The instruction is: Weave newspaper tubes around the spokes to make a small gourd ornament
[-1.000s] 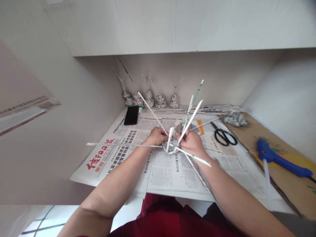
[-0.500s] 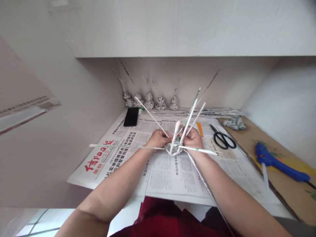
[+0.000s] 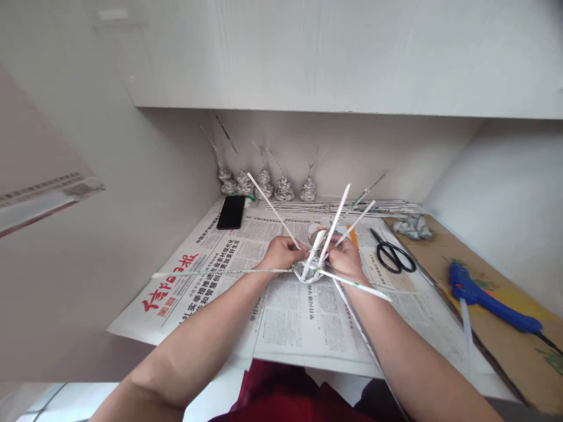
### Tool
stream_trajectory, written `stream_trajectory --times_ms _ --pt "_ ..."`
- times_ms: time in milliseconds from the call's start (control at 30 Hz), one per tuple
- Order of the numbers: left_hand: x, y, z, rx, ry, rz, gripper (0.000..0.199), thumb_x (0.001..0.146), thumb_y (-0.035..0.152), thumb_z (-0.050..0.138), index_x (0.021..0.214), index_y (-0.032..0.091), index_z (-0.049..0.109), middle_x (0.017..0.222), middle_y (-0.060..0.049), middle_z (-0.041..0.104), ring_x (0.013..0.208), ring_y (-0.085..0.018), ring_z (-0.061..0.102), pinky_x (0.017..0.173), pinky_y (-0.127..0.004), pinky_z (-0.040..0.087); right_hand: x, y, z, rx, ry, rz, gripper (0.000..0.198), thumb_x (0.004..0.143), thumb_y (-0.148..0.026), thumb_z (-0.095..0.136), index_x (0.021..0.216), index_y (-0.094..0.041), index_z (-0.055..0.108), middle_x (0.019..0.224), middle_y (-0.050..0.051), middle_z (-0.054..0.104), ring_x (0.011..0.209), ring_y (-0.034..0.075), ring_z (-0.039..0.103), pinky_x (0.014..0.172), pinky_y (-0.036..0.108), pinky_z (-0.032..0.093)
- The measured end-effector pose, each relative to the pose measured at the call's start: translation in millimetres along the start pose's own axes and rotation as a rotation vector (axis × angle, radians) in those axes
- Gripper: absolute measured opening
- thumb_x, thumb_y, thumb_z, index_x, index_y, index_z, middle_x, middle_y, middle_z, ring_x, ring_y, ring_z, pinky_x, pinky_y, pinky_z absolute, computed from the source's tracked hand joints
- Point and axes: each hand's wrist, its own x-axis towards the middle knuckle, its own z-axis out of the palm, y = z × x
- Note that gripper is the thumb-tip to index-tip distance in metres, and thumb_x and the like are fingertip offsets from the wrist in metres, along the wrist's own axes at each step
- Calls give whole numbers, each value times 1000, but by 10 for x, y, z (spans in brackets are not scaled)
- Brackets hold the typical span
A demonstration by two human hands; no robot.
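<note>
Between my hands is a small round weave of rolled newspaper [image 3: 310, 273], with several paper sticks poking out of it upward and to the sides. My left hand [image 3: 285, 253] pinches its left edge, close to the base of a stick [image 3: 272, 208] that leans up and left. On the far right side, my right hand [image 3: 345, 258] has its fingers closed at the rim, among the upright sticks [image 3: 338, 215]. A long paper strand [image 3: 358, 325] trails from the weave down past my right forearm. The fingertips are partly hidden behind the sticks.
Newspaper sheets [image 3: 281, 334] cover the table. Black scissors [image 3: 393, 253], crumpled paper [image 3: 412, 227] and a blue glue gun [image 3: 492, 305] lie at the right. A phone [image 3: 231, 212], several woven gourd shapes [image 3: 264, 184] and a pile of paper sticks [image 3: 347, 208] are toward the back.
The upright sticks on the right have tilted, and the weave has turned slightly in my fingers. Both hands keep hold of it. The whole view has shifted a little.
</note>
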Motion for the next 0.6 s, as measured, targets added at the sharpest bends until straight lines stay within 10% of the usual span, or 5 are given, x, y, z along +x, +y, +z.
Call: stream_trajectory --times_ms 600 --pt "-9 -12 -4 90 -82 103 21 61 24 74 77 10 74 64 -3 69 55 -11 59 55 -21 45 -111 -153 -42 -196 -190 -90 24 65 -36 70 79 -16 69 67 5 69 59 19 62 54 29 46"
